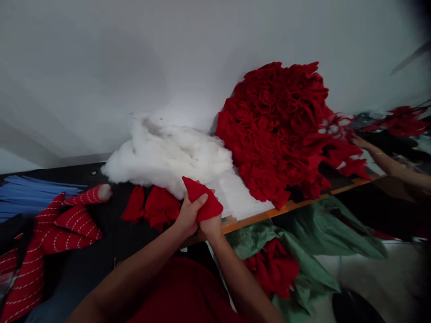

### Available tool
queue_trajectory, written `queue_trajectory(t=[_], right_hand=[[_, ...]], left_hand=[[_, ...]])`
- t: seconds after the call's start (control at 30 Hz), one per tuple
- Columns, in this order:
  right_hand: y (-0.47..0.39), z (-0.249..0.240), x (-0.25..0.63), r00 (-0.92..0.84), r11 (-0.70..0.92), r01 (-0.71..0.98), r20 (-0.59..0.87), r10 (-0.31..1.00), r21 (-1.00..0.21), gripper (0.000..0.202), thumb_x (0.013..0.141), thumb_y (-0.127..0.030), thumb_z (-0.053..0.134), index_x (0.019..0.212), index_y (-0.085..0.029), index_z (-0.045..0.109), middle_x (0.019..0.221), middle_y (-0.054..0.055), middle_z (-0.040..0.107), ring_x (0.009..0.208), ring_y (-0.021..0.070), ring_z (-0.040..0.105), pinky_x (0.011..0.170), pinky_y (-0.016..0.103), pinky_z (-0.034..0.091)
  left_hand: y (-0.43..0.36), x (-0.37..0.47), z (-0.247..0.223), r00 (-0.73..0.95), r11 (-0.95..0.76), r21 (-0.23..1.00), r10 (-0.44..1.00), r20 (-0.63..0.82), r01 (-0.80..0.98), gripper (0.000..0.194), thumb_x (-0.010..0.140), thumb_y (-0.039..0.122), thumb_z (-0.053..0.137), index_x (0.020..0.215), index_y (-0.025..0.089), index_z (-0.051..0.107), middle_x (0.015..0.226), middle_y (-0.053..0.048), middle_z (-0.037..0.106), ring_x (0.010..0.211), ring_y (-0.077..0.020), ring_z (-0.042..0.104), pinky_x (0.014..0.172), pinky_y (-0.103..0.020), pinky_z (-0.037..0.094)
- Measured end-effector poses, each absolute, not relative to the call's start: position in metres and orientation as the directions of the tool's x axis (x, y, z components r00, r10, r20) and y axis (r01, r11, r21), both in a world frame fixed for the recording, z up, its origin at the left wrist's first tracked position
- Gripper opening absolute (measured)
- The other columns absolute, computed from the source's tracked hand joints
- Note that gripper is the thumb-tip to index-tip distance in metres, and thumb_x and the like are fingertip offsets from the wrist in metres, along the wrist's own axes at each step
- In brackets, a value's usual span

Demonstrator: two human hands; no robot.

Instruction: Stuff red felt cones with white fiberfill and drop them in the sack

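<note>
The left hand [189, 215] is closed on a pointed red piece of cloth [204, 199], its thumb pressed across the front face. The right hand [211, 224] meets the same piece from below, its wrist just beside the left hand; the cloth hides most of it (whether its fingers lie inside the piece or only behind it, one cannot tell), so how tightly it grips is unclear. The red piece is held up near the table's front edge [257, 220], its tip pointing up and to the left. Just beyond it a mound of white fluff [168, 154] spreads toward the wall [188, 54], and a few small red pieces [161, 206] lie left of the hands. To the right a tall heap of red cloth [276, 130] rises against the wall. Farther right, a co-worker's hand [362, 142] is near red-and-white items [336, 124]. At the far left lie red stuffed shapes with white dashes [65, 231], near blue strips [33, 190]. Below the edge, green sheeting [313, 229] hangs around more red cloth [276, 269].
</note>
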State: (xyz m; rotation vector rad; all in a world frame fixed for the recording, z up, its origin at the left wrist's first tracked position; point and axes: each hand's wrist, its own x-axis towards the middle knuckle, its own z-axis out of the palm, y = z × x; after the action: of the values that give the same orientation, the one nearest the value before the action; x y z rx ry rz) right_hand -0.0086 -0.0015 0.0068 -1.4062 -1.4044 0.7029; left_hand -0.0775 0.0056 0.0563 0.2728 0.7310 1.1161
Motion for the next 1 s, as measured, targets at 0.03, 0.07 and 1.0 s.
queue_trajectory(t=[0.03, 0.07, 1.0], right_hand=[[-0.002, 0.01, -0.009, 0.151, 0.167, 0.396, 0.243, 0.958, -0.903, 0.035, 0.079, -0.021, 0.045, 0.112, -0.019, 0.054, 0.107, 0.009, 0.063, 0.104, 0.0211, 0.055, 0.089, 0.038, 0.046], [-0.003, 0.013, -0.01, 0.129, 0.181, 0.387, 0.247, 0.96, -0.904, 0.035, 0.078, -0.019, 0.044, 0.112, -0.019, 0.054, 0.108, 0.009, 0.062, 0.104, 0.021, 0.055, 0.09, 0.038, 0.045], [-0.062, 0.004, 0.035, 0.077, 0.31, 0.7, 0.5, 0.863, -0.644, 0.032, 0.081, -0.014, 0.037, 0.109, -0.015, 0.051, 0.097, 0.014, 0.058, 0.093, 0.0238, 0.054, 0.077, 0.041, 0.048]], left_hand=[[0.007, -0.078, 0.054, 0.233, 0.441, 0.535, 0.881, -0.412, -0.721, 0.058, 0.061, 0.024, 0.072, 0.114, 0.02, 0.047, 0.09, -0.007, 0.067, 0.077, -0.0207, 0.064, 0.078, -0.038, 0.049], [0.01, -0.079, 0.052, 0.221, 0.442, 0.527, 0.875, -0.43, -0.726, 0.051, 0.062, 0.025, 0.071, 0.108, 0.018, 0.05, 0.088, -0.007, 0.067, 0.077, -0.0206, 0.064, 0.077, -0.037, 0.049], [0.021, -0.047, 0.056, 0.131, 0.367, 0.531, 0.894, -0.428, -0.764, 0.031, 0.06, 0.016, 0.071, 0.088, 0.018, 0.058, 0.076, 0.0, 0.066, 0.066, -0.013, 0.061, 0.071, -0.028, 0.049]])
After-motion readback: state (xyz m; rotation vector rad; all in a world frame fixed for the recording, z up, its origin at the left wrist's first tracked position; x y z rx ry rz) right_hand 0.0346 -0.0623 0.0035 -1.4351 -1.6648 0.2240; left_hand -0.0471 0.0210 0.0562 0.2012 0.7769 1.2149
